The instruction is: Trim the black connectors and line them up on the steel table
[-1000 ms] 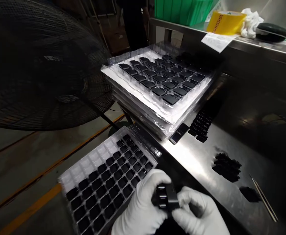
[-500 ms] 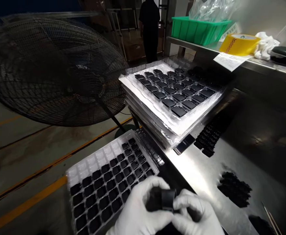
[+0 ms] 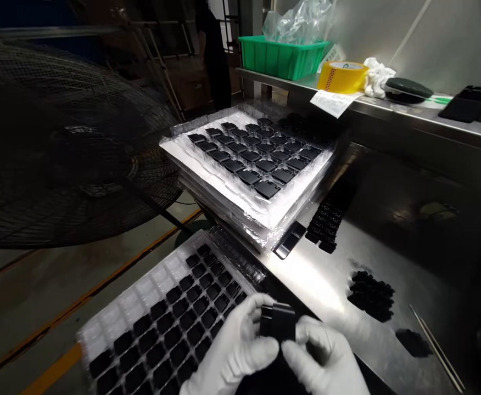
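Observation:
A small black plastic part [image 3: 282,322] with a notched edge is held up between my two white-gloved hands. My left hand [image 3: 240,348] curls around its left side, thumb and fingers closed on it. Fingertips of my right hand [image 3: 326,354] pinch its right side. Just beyond my left hand lies a clear plastic tray [image 3: 144,291], its cells partly filled with rows of black parts. Some cells along its far left edge hold none.
A stack of filled trays [image 3: 228,192] stands ahead. On the metal bench [image 3: 306,274] are a phone-like black slab [image 3: 290,240], small black pieces [image 3: 371,296] and tweezers [image 3: 438,351]. A shelf holds a green bin [image 3: 281,57] and yellow tape [image 3: 341,77]. A large fan [image 3: 71,159] and a person [image 3: 216,60] are beyond.
My view has swung right, so the surroundings sit further left. The black part has turned between my fingers and now shows its notched edge. Both hands stay on it.

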A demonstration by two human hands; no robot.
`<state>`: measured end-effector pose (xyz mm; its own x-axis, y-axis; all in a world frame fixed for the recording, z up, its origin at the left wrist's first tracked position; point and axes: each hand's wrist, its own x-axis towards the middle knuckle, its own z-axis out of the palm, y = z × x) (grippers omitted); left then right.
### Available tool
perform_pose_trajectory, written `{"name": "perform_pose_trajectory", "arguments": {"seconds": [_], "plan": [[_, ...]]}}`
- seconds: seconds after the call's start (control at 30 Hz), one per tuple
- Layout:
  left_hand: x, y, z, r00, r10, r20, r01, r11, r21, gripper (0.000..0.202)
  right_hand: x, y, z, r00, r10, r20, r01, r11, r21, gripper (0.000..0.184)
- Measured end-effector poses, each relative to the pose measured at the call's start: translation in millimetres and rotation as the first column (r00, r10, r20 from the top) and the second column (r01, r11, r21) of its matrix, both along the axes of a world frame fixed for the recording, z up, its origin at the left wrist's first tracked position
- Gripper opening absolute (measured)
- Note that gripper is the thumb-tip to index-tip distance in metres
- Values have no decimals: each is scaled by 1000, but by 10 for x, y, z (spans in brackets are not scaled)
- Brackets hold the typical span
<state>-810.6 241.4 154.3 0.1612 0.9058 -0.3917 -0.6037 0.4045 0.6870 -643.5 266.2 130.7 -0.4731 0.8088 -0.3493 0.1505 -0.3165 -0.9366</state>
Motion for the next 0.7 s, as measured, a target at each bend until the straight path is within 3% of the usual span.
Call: {"name": "perform_pose_trajectory", "arguments": {"seconds": [0.1,0.13,0.2,0.23,0.27,0.3,0.37,0.5,0.57,0.7], "plan": [[68,41,-42,981,-19,192,23,1000,-19,29,29,-88,-55,983,-120,138,76,956,285,19],[103,30,-96,963,-34,269,42,999,-21,25,40,-103,-84,974,-178,139,114,918,379,25],[186,-25,-233,917,-66,392,81,996,-22,26,62,-100,-139,973,-220,75,141,814,563,74],[230,-63,-300,904,-59,424,82,996,-36,28,72,-83,-159,981,-191,35,128,770,625,91],[273,-101,-356,893,-36,448,69,996,-56,30,78,-61,-170,990,-140,6,101,744,660,97],[312,-137,-395,890,-8,456,51,995,-83,32,82,-39,-172,996,-83,-16,72,739,669,96],[376,-190,-419,897,44,439,17,991,-133,34,79,-11,-163,997,-45,-58,71,789,611,90],[433,-211,-360,912,77,403,-3,984,-181,34,60,-67,-203,983,-100,-153,157,891,425,90],[425,-193,-364,945,62,321,-3,983,-183,33,63,-118,-273,981,-129,-146,178,899,399,86],[295,-67,-461,999,-35,29,37,995,-97,27,133,-89,-418,967,-244,74,182,864,469,48]]}}
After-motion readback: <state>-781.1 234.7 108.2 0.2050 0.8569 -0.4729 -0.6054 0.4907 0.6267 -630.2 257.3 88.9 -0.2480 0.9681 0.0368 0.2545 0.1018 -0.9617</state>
